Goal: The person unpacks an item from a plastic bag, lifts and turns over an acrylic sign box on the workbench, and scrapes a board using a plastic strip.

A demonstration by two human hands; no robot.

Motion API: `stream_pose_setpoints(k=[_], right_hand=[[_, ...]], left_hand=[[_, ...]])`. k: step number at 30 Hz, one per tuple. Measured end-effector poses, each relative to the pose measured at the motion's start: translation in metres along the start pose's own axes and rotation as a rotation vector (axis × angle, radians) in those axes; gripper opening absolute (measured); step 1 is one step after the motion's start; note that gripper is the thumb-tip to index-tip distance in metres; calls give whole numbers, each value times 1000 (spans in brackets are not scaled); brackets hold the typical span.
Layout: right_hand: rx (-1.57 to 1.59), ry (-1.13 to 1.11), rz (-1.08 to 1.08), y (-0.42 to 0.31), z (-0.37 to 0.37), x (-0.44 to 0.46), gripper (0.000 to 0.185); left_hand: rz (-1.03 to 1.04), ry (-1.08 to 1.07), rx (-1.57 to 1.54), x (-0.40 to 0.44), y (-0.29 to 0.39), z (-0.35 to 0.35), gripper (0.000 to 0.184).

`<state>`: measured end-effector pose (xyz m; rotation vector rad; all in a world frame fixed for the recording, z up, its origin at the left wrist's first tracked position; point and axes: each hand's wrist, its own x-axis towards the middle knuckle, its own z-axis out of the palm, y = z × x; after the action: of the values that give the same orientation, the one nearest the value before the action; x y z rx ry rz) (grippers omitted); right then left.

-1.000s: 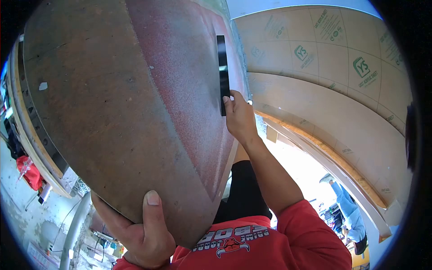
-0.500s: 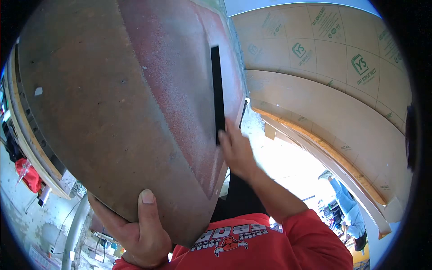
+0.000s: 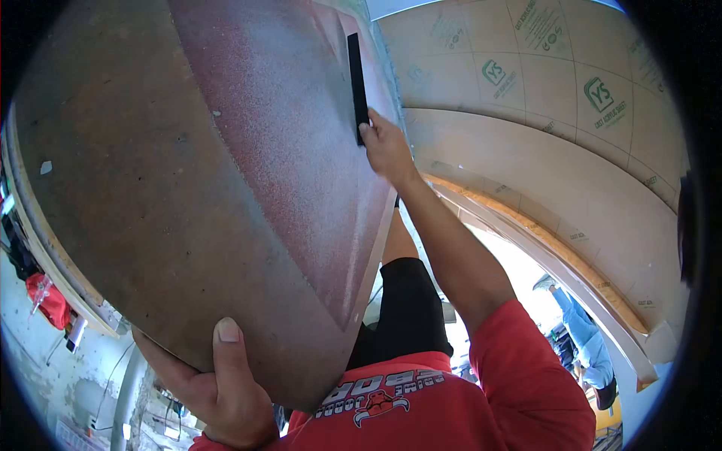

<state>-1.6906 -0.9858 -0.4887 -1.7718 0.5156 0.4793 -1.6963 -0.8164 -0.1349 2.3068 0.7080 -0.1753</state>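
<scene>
A large curved panel [image 3: 150,203] fills the left and middle of the view, brown on its left part. Its right part is a reddish section [image 3: 263,143] with worn grey, speckled patches. My right hand [image 3: 387,150] is closed around the lower end of a long, narrow black bar [image 3: 356,83], which lies along the reddish section near the panel's right edge. At the panel's lower edge, my left hand [image 3: 226,391] grips it with the thumb on top; its other fingers are partly hidden underneath.
Large sheets in printed brown paper [image 3: 541,83] stand to the right, above a wooden ledge [image 3: 526,222]. Another person [image 3: 583,338] in blue is at the lower right. A red item [image 3: 49,301] lies beyond the panel at left.
My right hand has moved up and away along the reddish section with the black bar. The panel appears shifted slightly left in view; my left hand keeps its hold.
</scene>
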Motion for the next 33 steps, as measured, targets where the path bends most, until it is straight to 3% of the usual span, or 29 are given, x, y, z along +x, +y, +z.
stream_pose_setpoints(k=[2,3,4,5,6,9,12,13,14,15,16,19,20,22,23,25,26,27,29,31,33], right_hand=[[-75,-27,93,-23,-1,-62,49],[-46,18,0,-37,0,-102,48],[36,-54,118,-50,-1,-141,48],[-79,-93,141,-72,-5,-176,46],[-123,-28,-52,-71,-1,-204,44],[-49,33,22,-78,2,-201,42],[-97,137,93,-50,9,-103,43],[-138,212,-42,-25,13,-62,43],[-152,168,21,-16,9,-26,40],[-157,244,-129,15,14,9,40],[-187,135,-22,11,2,30,44],[15,55,35,4,-4,21,48],[-66,25,37,0,-4,3,50],[-29,70,26,-24,-1,-69,51],[-1,-61,173,-53,-11,-109,52],[-25,-64,140,-69,-4,-189,50],[-142,-33,2,-71,-1,-218,48],[163,-44,144,-81,4,-238,50],[96,-40,238,-90,0,-226,48],[-115,77,116,-69,5,-177,45],[-85,90,196,-63,4,-117,42]], left_hand=[[6,-2,-3,0,0,1,76],[-8,-11,0,-1,0,1,77],[-20,-19,2,-1,1,0,77],[-29,-27,5,-1,2,0,78],[-35,-24,9,-2,3,0,78],[-41,-28,5,-7,4,0,79],[-10,-36,-55,-6,6,3,77],[-8,-37,-75,-4,8,4,76],[-5,-40,-97,-2,9,5,74],[26,-54,-82,-2,7,4,73],[55,-67,-68,-3,4,2,72],[74,-96,-102,-2,2,1,70],[71,-105,-123,-1,1,1,70],[70,-114,-126,-2,-2,-1,71],[72,-117,-133,-2,-3,-1,71],[90,-123,-159,-2,-4,-1,72],[100,-125,-169,-1,-4,-1,72],[91,-120,-154,-2,-3,-1,73],[69,-117,-120,-4,0,-1,73],[56,-104,-160,-5,1,0,72],[43,-89,-162,-5,5,3,71]])
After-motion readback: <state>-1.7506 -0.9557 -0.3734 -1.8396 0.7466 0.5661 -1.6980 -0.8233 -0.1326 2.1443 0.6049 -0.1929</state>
